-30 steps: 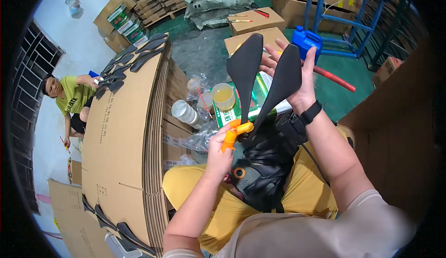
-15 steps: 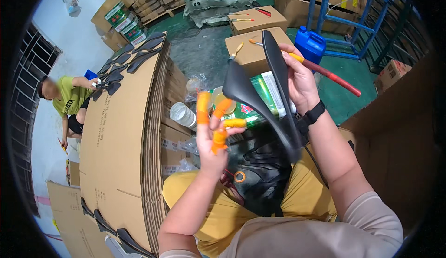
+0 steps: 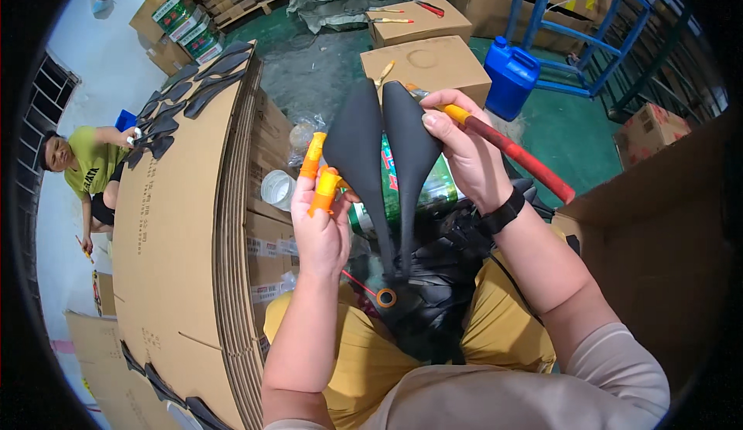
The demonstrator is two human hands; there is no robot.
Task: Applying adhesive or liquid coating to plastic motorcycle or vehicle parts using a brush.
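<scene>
In front of me is a matte black piece (image 3: 358,140) with two long paddle-shaped lobes, side by side and tapering toward me to narrow ends. My left hand (image 3: 321,217), its fingers wrapped in orange tape, grips the left lobe's outer edge. At the right lobe's edge, the fingertips of my right hand (image 3: 468,147) hold the piece. That same hand also carries a brush (image 3: 520,157) with a red handle and an orange-yellow section; its head is partly hidden behind the lobe. Behind the piece stands a green tin (image 3: 439,186), partly covered.
A stack of cardboard sheets (image 3: 174,221) with black pieces lies to my left, where a co-worker (image 3: 97,159) reaches over it. Ahead are cardboard boxes (image 3: 457,62), a blue jerrycan (image 3: 511,78) and a blue metal frame (image 3: 573,31). A tape roll (image 3: 385,298) lies near my knees.
My left hand has closed on the black piece's left lobe. The piece has turned, so both lobes face me side by side. My right hand has shifted left and down with the brush.
</scene>
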